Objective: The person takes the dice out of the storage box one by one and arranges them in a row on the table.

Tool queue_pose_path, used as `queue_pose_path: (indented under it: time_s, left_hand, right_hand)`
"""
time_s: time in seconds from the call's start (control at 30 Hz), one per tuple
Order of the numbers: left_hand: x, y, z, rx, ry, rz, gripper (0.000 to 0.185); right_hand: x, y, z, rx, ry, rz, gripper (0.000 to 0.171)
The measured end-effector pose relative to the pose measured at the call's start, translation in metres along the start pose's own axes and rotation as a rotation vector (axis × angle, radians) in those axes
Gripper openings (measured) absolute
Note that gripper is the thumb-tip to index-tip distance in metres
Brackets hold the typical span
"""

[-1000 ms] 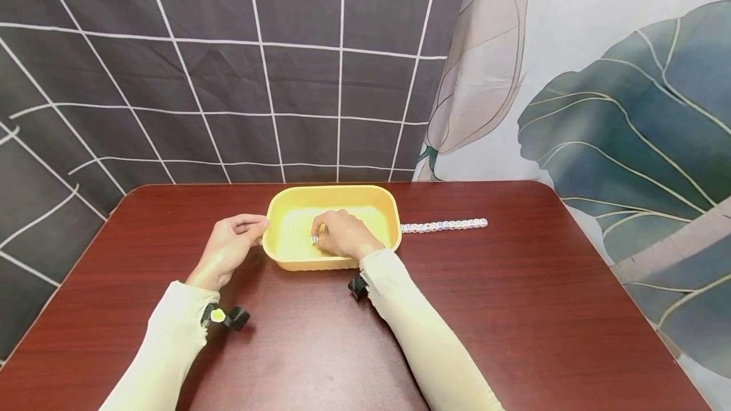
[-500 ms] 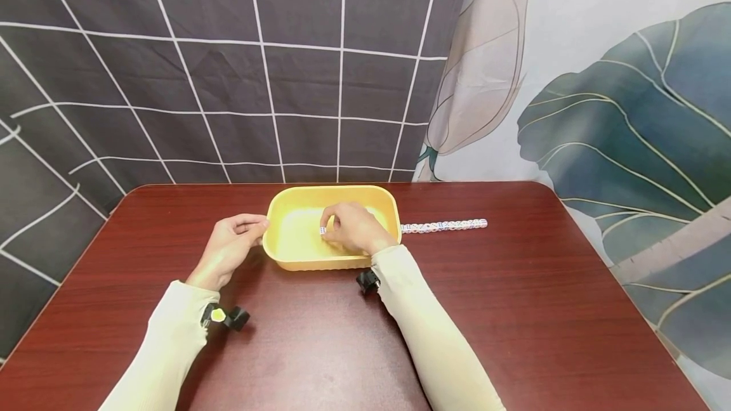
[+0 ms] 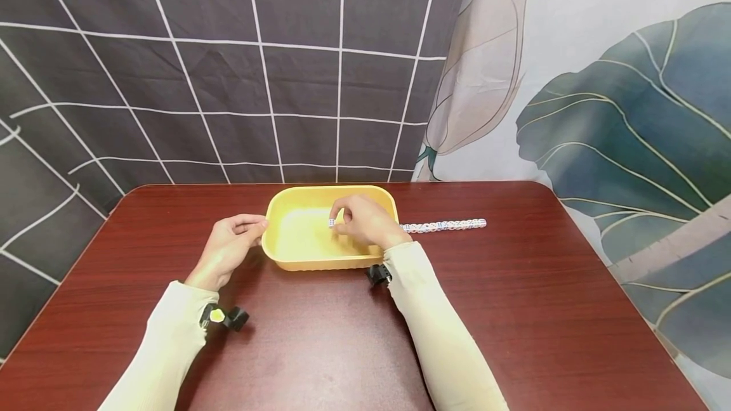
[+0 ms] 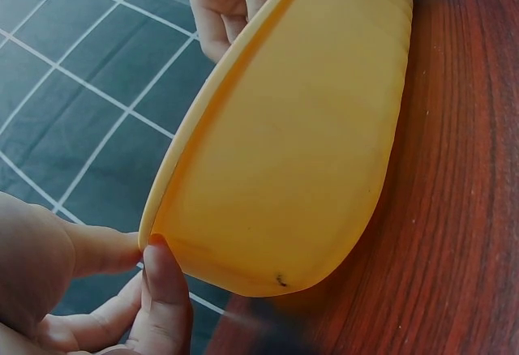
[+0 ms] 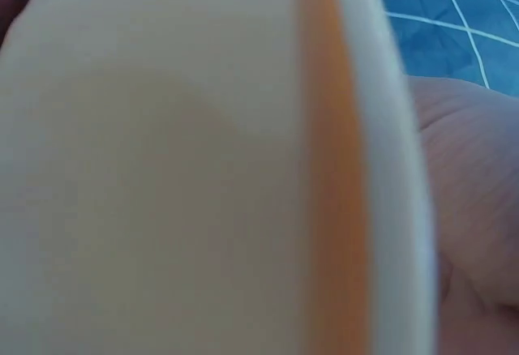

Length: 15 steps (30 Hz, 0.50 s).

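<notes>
A yellow plastic basin [image 3: 320, 264] stands near the table's far edge. My left hand [image 3: 224, 247] pinches its left rim between thumb and fingers, which the left wrist view shows close up on the basin [image 4: 300, 128]. Over the inside of the basin, my right hand [image 3: 367, 221] pinches a small white die [image 3: 332, 223] with blue dots. In the right wrist view the basin wall [image 5: 162, 177] covers most of the picture and hides the fingers of the right hand [image 5: 470, 185]. A straight row of dice [image 3: 445, 226] with coloured dots lies to the right of the basin.
The reddish-brown table [image 3: 320, 347] ends just behind the basin. A dark curtain with white grid lines [image 3: 297, 81] hangs behind it, and a cloth with leaf patterns [image 3: 628, 119] hangs at the right.
My right hand has moved right and slightly away from me with the die, toward the basin's right side. The left hand and the basin have stayed in place.
</notes>
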<state>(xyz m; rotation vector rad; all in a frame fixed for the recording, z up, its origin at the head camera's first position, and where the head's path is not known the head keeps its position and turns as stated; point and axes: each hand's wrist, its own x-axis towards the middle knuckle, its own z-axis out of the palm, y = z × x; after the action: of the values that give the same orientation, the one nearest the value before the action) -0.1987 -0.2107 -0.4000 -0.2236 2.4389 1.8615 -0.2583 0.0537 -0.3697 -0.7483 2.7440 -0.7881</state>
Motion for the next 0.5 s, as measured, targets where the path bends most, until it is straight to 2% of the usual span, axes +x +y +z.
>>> queue_pose_path:
  time_s: [0.37,0.5]
  left_hand:
    - [0.001,-0.001,0.0,-0.002,-0.003,0.001,0.041]
    - [0.001,-0.001,0.0,-0.003,-0.004,0.002,0.041]
  right_hand:
    - [-0.006,0.015,-0.016,0.021,0.067,-0.08,0.011]
    - [-0.008,0.018,-0.019,0.03,0.086,-0.075,0.011]
